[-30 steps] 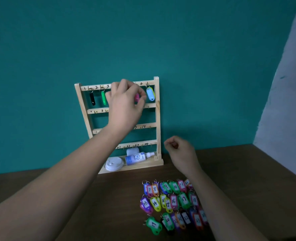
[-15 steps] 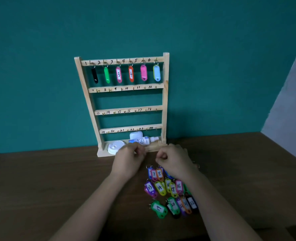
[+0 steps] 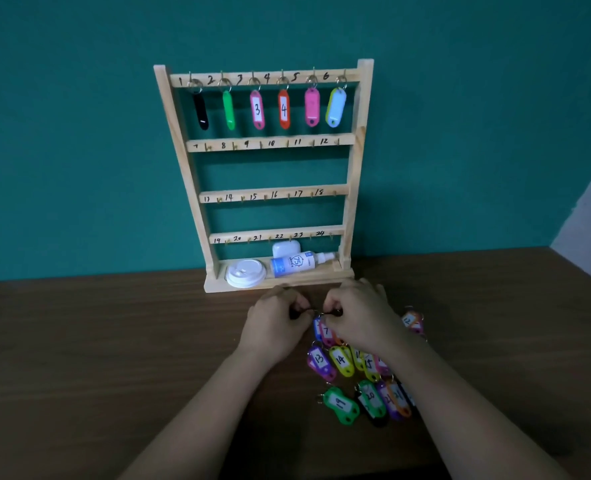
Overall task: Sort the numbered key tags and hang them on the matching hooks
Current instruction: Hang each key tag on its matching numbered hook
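A wooden rack (image 3: 353, 188) with numbered hooks stands against the teal wall. Several coloured tags hang on its top row, among them a pink tag 3 (image 3: 257, 109) and an orange tag 4 (image 3: 284, 109); the lower rows are bare. On the table lies a pile of numbered tags, including purple 13 (image 3: 320, 362), yellow 14 (image 3: 341, 360) and green 19 (image 3: 341, 405). My left hand (image 3: 273, 325) and my right hand (image 3: 360, 315) meet at the pile's near-left top, both pinching the key ring of the pink tag 7 (image 3: 326, 332).
The rack's base tray holds a white cup lid (image 3: 245, 273), a small spray bottle (image 3: 297, 264) and a white case (image 3: 286, 249). A loose tag (image 3: 412, 321) lies to the right of my right hand. The brown table (image 3: 114, 341) extends left.
My left hand came down from the rack's top row to the table, leaving the pink tag hanging there. Both hands closed in on the ring of tag 7.
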Motion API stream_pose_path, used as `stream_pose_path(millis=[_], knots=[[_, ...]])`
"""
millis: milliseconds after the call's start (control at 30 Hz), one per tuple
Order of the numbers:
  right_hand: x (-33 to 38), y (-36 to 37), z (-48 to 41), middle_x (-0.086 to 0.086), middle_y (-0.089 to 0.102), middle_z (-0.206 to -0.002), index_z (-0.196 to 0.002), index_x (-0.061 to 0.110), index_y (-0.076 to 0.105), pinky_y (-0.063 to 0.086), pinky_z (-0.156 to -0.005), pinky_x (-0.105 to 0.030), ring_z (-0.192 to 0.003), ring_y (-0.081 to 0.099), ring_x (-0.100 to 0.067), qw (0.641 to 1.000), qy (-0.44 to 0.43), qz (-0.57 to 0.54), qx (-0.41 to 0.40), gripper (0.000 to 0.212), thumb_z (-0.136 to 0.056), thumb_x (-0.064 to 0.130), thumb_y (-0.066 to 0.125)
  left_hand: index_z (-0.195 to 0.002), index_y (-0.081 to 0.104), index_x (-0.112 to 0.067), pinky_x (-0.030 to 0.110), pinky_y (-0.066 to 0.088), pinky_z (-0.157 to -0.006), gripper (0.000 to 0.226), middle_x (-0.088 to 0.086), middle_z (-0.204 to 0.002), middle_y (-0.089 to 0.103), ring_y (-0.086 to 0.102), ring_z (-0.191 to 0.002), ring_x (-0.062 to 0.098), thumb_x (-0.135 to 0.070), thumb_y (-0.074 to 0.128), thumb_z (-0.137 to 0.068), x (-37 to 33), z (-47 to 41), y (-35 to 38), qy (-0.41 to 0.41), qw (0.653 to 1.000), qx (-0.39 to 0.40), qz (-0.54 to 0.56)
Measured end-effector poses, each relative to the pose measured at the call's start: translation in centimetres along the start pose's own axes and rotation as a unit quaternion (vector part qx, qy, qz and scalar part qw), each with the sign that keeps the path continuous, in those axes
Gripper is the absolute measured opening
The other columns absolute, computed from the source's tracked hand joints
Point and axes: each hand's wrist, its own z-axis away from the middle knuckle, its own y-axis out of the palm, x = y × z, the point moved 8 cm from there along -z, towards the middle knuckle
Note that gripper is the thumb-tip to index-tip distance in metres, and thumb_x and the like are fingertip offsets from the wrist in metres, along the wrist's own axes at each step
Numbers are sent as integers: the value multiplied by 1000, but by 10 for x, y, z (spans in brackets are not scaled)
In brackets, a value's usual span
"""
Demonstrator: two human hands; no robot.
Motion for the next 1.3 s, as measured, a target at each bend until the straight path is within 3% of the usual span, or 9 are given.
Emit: stream_pose_path(millis=[233,600,700,800,967,1167,1300], knots=[[4,1,2,13,56,-108,-96,37,71,36,-110,-44,-116,49,-12,1000,9,2,-13,2,-98,36,69,-86,65,-39,44,55,-85,4,-19,-89,62,59,-90,8,-38,67,-83,-2,2,1,15,999,-27,14],[8,-23,7,18,57,-109,-89,35,71,46,-103,-40,-113,52,-6,987,-3,-137,-78,8,-97,33,72,-90,67,-33,34,55,-81,9,-16,-93,69,64,-86,5,-24,71,-91,-5,15,-43,51,996,-46,50],[19,-32,9,19,56,-105,-91,30,74,45,-96,-27,-105,53,1,978,-21,-186,-89,7,-98,29,72,-90,69,-31,26,53,-73,14,-15,-88,71,65,-81,7,-18,72,-92,-3,24,-69,54,994,-61,69],[37,-42,6,15,59,-102,-92,28,75,48,-89,-25,-98,57,1,972,-36,-211,-102,9,-99,31,72,-88,71,-27,12,44,-69,17,-17,-83,71,65,-76,4,-10,74,-90,-1,34,-100,59,991,-96,72],[83,-63,-8,14,62,-96,-90,27,75,50,-83,-28,-93,60,-1,957,-81,-248,-125,11,-99,31,70,-87,69,-26,24,52,-71,22,-13,-85,72,68,-73,6,-5,74,-86,8,50,-143,59,989,-116,76],[144,-109,-43,10,66,-91,-91,23,77,40,-65,-10,-80,60,1,938,-117,-266,-188,10,-100,26,71,-82,71,-24,19,48,-68,21,-9,-80,71,67,-76,13,-4,75,-82,19,56,-192,49,986,-141,78],[166,-134,-71,14,62,-64,-90,19,78,33,-45,-11,-49,52,3,917,-112,-311,-221,13,-100,21,70,-83,70,-25,25,52,-74,20,-7,-79,71,68,-77,15,-6,76,-82,30,58,-214,42,985,-149,70]])
